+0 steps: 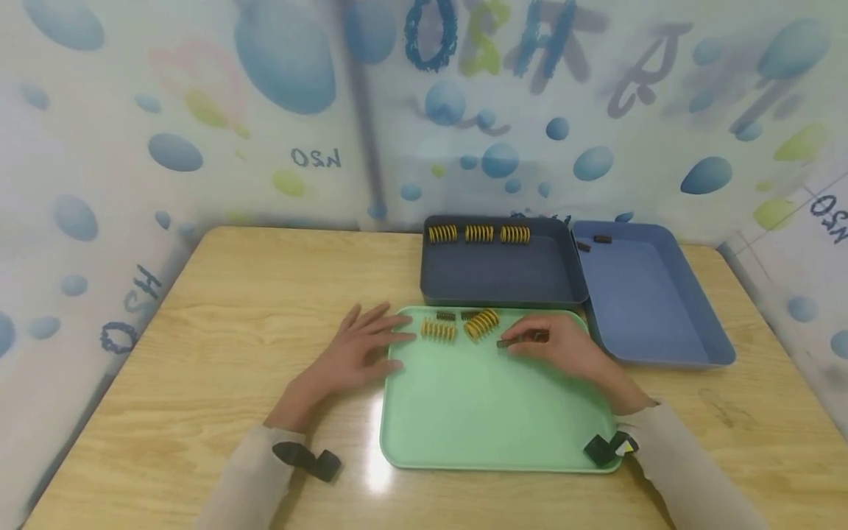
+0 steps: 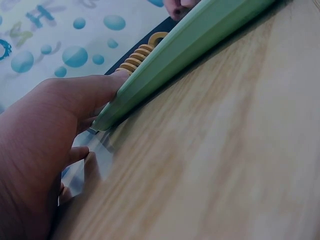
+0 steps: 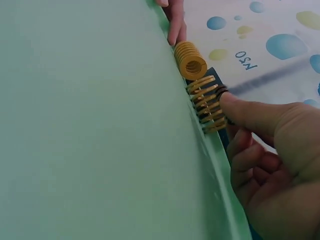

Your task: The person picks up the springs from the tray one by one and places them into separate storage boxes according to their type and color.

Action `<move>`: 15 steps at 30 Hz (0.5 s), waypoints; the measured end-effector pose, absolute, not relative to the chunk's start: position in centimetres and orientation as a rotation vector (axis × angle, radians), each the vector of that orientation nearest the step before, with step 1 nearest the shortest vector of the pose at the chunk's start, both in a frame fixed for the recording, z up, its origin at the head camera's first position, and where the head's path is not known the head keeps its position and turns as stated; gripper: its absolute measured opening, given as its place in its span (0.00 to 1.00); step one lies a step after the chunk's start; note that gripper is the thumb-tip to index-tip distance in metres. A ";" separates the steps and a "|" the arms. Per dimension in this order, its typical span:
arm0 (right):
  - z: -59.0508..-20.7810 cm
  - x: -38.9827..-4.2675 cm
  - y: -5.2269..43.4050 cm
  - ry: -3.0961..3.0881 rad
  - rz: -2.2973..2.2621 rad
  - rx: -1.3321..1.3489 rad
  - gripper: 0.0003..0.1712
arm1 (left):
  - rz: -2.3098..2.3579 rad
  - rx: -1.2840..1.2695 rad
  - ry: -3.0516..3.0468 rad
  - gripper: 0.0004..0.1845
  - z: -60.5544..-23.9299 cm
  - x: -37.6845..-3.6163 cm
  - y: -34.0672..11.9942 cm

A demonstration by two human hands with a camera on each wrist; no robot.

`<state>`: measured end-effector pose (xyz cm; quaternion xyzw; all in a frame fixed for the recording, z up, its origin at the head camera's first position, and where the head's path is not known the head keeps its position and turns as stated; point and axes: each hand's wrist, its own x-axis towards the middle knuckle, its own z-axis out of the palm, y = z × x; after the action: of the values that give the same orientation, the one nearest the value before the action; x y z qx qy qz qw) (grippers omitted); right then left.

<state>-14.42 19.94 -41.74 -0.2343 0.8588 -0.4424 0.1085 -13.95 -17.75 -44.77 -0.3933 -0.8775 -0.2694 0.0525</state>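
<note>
My right hand (image 1: 563, 346) pinches a small dark coil spring (image 1: 503, 343) between thumb and fingertips, over the far right part of a light green tray (image 1: 490, 412). Part of that spring is hidden by the fingers in the right wrist view. Two larger yellow springs, one upright-looking (image 1: 439, 330) and one slanted (image 1: 481, 324), sit near the tray's far edge. Behind them lie small dark springs (image 1: 446, 316). With fingers spread, my left hand (image 1: 358, 350) rests at the tray's left rim; in the left wrist view its thumb (image 2: 100, 92) touches the rim.
Beyond the green tray stands a dark grey tray (image 1: 503, 272) with three yellow springs (image 1: 479, 234) along its back wall. To its right, a blue tray (image 1: 662, 309) holds two small dark springs (image 1: 602, 239) in its far left corner. A patterned curtain closes off the table's back.
</note>
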 end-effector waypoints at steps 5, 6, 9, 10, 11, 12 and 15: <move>-39.8 -13.9 20.8 2.540 -1.348 -0.663 0.09 | -0.819 -1.199 -2.670 0.24 -44.5 -13.9 -17.8; -39.2 -13.7 21.0 2.541 -1.366 -0.663 0.09 | -0.816 -1.201 -2.673 0.24 -44.5 -13.9 -17.8; -37.4 -13.2 21.2 2.548 -1.411 -0.686 0.09 | -0.821 -1.207 -2.678 0.24 -44.4 -13.9 -17.8; -37.0 -13.2 21.4 2.562 -1.407 -0.686 0.09 | -0.823 -1.208 -2.677 0.24 -44.5 -14.0 -17.8; -36.6 -13.2 21.6 2.577 -1.406 -0.687 0.09 | -0.823 -1.210 -2.676 0.24 -44.5 -14.0 -17.8; -36.3 -13.3 21.8 2.588 -1.403 -0.689 0.09 | -0.824 -1.211 -2.678 0.24 -44.5 -14.0 -17.8; -36.0 -14.0 22.9 2.644 -1.382 -0.667 0.10 | -0.822 -1.209 -2.684 0.24 -44.7 -14.0 -17.9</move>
<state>-13.96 22.88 -36.02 -0.2180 0.8641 -0.4516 0.0422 -13.99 -17.87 -44.67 -0.3954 -0.8773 -0.2686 0.0428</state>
